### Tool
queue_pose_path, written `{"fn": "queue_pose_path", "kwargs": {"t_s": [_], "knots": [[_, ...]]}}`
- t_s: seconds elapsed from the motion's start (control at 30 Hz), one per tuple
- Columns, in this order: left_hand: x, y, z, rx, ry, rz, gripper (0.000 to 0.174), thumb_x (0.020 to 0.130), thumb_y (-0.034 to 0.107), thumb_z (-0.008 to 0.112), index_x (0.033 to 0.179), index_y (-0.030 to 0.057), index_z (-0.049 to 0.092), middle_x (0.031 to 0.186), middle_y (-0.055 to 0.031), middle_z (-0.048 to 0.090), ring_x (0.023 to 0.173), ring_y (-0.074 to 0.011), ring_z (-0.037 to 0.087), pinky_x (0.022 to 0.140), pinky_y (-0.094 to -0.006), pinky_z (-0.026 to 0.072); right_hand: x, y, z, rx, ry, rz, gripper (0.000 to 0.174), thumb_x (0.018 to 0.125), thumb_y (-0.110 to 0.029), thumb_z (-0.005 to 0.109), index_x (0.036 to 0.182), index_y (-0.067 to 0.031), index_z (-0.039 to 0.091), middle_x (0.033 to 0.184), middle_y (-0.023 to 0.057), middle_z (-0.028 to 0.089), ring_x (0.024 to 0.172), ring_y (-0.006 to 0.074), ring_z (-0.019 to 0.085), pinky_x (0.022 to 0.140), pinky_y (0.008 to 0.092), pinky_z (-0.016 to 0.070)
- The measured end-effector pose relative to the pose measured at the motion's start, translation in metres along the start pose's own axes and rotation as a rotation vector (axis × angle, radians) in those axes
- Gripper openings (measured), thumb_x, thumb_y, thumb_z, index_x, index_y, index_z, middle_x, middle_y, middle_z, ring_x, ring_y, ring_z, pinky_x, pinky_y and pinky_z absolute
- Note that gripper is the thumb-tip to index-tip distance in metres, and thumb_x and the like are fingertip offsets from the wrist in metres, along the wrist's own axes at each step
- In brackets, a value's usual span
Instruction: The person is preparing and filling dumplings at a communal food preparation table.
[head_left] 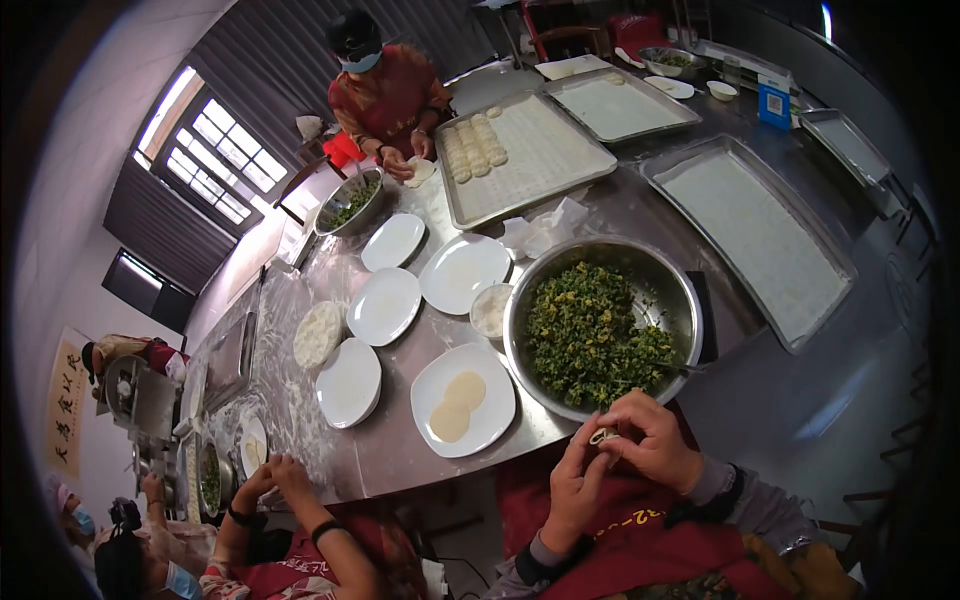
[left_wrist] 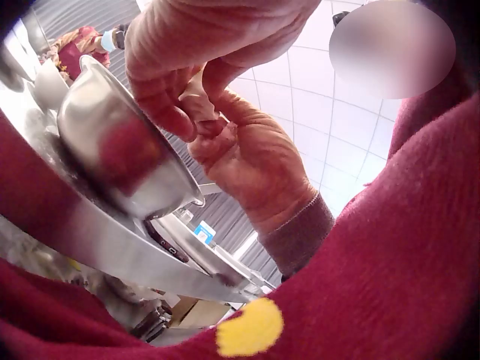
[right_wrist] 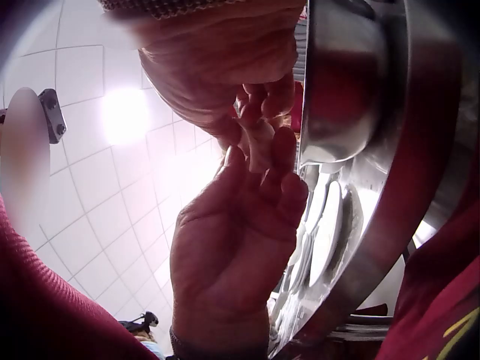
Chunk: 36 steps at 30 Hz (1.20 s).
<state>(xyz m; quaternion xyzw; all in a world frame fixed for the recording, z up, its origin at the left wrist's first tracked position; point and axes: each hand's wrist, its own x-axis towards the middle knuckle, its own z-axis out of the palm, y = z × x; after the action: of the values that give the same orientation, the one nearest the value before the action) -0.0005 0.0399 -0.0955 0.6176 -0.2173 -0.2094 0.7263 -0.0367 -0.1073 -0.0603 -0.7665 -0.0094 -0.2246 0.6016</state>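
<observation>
In front of the apron, a small filled dumpling of pale dough is held up between both hands. My left hand pinches it from below and the left with thumb and fingers. From the other side my right hand grips its edge, with fingers bent over the dough. The left wrist view shows the folded dough wrapper between the fingertips, partly hidden by them. Just beyond the hands stands a large steel bowl of chopped green and yellow filling, with a utensil handle at its near rim.
A white square plate holds two round wrappers. More white plates and a small bowl stand on the floury steel table. Trays lie beyond, one holding rows of dumplings. Other people work at the far side and left.
</observation>
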Motion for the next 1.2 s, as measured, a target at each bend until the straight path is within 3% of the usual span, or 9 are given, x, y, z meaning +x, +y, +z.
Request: {"fn": "queue_pose_path", "kwargs": {"t_s": [0.1,0.3,0.43,0.53,0.63,0.83,0.87,1.07,1.2], "knots": [[-0.002,0.013,0.007,-0.063,0.014,-0.044,0.050,0.088,-0.002,0.051,0.136,-0.0004,0.036,0.130,-0.0132,0.048,0.112,-0.0163,0.052,0.094,-0.0276,0.0425,-0.002,0.007,0.004,-0.042,0.054,-0.134,0.013,0.074,-0.002,0.071,0.084,-0.0026,0.063,0.086,0.0075,0.056,0.071,0.0168,0.058,0.058,0.0273,0.0474],[0.000,0.007,0.005,0.218,-0.034,0.124,0.055,0.088,-0.004,0.049,0.139,-0.0017,0.030,0.131,-0.0152,0.046,0.119,-0.0199,0.047,0.099,-0.0296,0.0378,0.000,0.001,0.001,-0.166,0.028,-0.243,0.014,0.072,0.000,0.071,0.083,-0.0021,0.063,0.086,0.0081,0.056,0.072,0.0183,0.059,0.057,0.0290,0.0478],[0.001,0.010,0.004,0.233,-0.054,0.115,0.050,0.089,0.001,0.052,0.136,0.0001,0.037,0.130,-0.0176,0.048,0.117,-0.0221,0.051,0.095,-0.0299,0.0412,-0.003,0.000,-0.002,-0.096,-0.008,-0.187,0.020,0.071,-0.001,0.072,0.088,-0.0032,0.062,0.090,0.0070,0.055,0.070,0.0175,0.057,0.058,0.0286,0.0468],[0.001,0.009,0.000,0.235,-0.094,0.075,0.053,0.089,-0.003,0.047,0.139,0.0003,0.031,0.129,-0.0149,0.048,0.116,-0.0200,0.049,0.095,-0.0296,0.0415,-0.004,-0.002,-0.007,0.115,-0.048,0.040,0.025,0.072,-0.003,0.072,0.094,-0.0051,0.061,0.096,0.0061,0.052,0.075,0.0162,0.057,0.062,0.0259,0.0480],[-0.002,0.012,0.007,-0.077,-0.062,-0.009,0.059,0.089,-0.002,0.048,0.143,0.0040,0.023,0.124,-0.0148,0.050,0.111,-0.0196,0.052,0.092,-0.0299,0.0445,-0.003,-0.008,-0.008,0.181,-0.081,0.050,0.036,0.071,-0.006,0.073,0.105,-0.0082,0.061,0.109,0.0084,0.051,0.098,0.0205,0.054,0.079,0.0294,0.0482],[-0.001,0.008,0.006,-0.166,-0.086,0.039,0.069,0.089,-0.003,0.050,0.145,0.0080,0.012,0.121,-0.0155,0.050,0.107,-0.0202,0.054,0.090,-0.0311,0.0463,0.004,0.000,-0.011,0.065,-0.252,-0.069,0.040,0.073,-0.016,0.073,0.112,-0.0131,0.064,0.139,0.0123,0.040,0.134,0.0311,0.026,0.107,0.0429,0.0247],[-0.001,0.012,0.010,-0.238,-0.042,0.006,0.068,0.088,-0.004,0.052,0.144,0.0080,0.015,0.121,-0.0152,0.050,0.107,-0.0202,0.054,0.090,-0.0313,0.0467,0.003,0.001,-0.011,0.143,-0.270,-0.027,0.034,0.072,-0.019,0.074,0.105,-0.0138,0.068,0.143,0.0108,0.037,0.135,0.0332,0.024,0.108,0.0454,0.0197],[-0.003,0.020,0.013,-0.259,-0.039,-0.076,0.058,0.086,-0.002,0.057,0.137,0.0019,0.030,0.118,-0.0130,0.052,0.102,-0.0176,0.056,0.085,-0.0295,0.0485,0.001,0.016,-0.014,0.044,-0.279,-0.209,0.035,0.071,-0.012,0.073,0.105,-0.0156,0.069,0.140,0.0100,0.041,0.134,0.0304,0.027,0.107,0.0403,0.0261],[0.000,0.010,0.004,-0.180,-0.098,-0.040,0.043,0.086,0.000,0.058,0.127,-0.0020,0.043,0.110,-0.0122,0.057,0.096,-0.0166,0.058,0.080,-0.0275,0.0495,-0.001,0.009,-0.013,0.233,-0.225,-0.047,0.033,0.072,-0.014,0.074,0.104,-0.0111,0.068,0.140,0.0137,0.039,0.134,0.0309,0.029,0.107,0.0428,0.0246]]}}
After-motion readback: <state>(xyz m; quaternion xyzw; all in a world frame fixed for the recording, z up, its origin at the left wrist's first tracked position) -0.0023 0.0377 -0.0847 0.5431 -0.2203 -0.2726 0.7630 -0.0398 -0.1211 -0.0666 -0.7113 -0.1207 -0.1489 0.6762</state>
